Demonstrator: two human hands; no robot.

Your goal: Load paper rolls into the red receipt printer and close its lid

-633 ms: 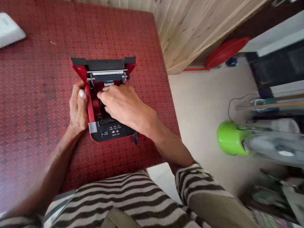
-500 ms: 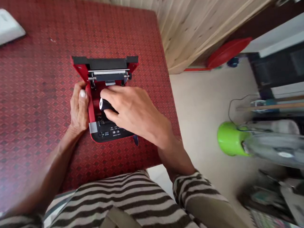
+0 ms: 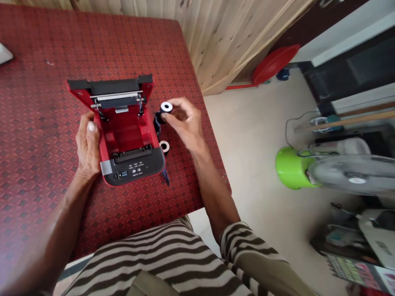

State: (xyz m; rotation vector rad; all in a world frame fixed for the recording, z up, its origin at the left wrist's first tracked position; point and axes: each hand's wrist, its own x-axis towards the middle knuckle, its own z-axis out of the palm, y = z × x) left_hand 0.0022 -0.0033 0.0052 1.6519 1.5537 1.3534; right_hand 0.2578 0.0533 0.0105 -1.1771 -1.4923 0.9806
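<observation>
A red and black label printer stands on the table with its lid raised. Its red inner bay shows no roll. My left hand grips the printer's left side, thumb on the upper edge. Just right of the printer, my right hand pinches a small dark roll with a white core between thumb and fingers; dark film hangs below it. A second dark roll with a white core stands against the printer's right side, partly hidden. A dark strip sticks out near the front right corner.
The table has a red patterned cover and ends just right of my right hand. A wooden panel wall rises behind. On the floor to the right are a green bucket-like thing and a fan. A white object lies far left.
My right hand has lifted the dark roll out of the printer's bay and carried it to the right side. My left hand stays on the printer. The view has shifted slightly.
</observation>
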